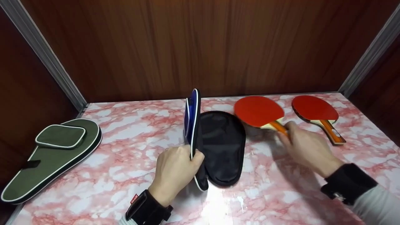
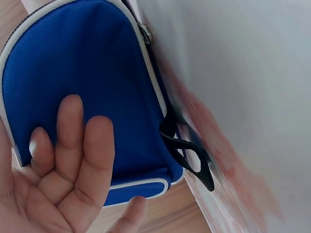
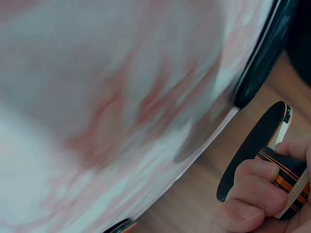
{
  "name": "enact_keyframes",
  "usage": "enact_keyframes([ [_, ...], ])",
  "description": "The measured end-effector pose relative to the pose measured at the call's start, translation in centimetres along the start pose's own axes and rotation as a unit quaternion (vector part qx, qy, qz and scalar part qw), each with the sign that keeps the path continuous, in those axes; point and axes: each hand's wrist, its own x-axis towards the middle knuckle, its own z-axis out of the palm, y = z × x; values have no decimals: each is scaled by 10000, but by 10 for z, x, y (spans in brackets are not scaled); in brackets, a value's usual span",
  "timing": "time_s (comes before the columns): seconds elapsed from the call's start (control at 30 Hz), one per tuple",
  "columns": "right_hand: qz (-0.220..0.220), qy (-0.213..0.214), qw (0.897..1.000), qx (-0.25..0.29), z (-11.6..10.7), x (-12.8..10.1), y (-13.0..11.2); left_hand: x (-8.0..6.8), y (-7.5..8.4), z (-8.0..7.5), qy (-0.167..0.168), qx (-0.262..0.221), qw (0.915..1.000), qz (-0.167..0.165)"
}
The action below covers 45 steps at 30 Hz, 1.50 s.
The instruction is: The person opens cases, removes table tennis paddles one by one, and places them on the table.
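Observation:
A blue paddle case (image 2: 97,58) with white piping stands unzipped in the middle of the table, its black inside (image 1: 222,147) lying face up. My left hand (image 1: 176,167) grips the raised blue flap by its edge, thumb on the inner side and fingers along the outer fabric. To the right of the case, my right hand (image 1: 307,147) holds a red table tennis paddle (image 1: 257,111) by its orange-striped handle. The paddle is tilted over the table, its red face toward the head camera and its dark face visible in the right wrist view.
Another red table tennis paddle (image 1: 314,107) lies at the back right. On the left, a green paddle case (image 1: 59,165) with a small pocket lies flat at the table's edge. A wood-grain panel (image 1: 200,47) rises behind the pink marbled table (image 1: 131,125).

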Motion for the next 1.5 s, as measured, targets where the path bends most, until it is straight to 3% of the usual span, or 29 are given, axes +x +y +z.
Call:
enact_keyframes([
  [0.43, 234, 788, 9962, -285, -12, -1, 71, 1, 0, -1, -54, 25, 10000, -6],
  [0.77, 1052, 244, 9927, -539, -21, 1, 108, 0, -1, 1, -27, 22, 10000, -47],
  [1.13, 2014, -557, 9750, -753, -24, 8, 134, 2, -1, 0, -96, 29, 9999, -69],
  [1.5, 2296, -917, 9646, -917, -19, 16, 137, 1, -1, 0, 32, 53, 10000, 49],
])
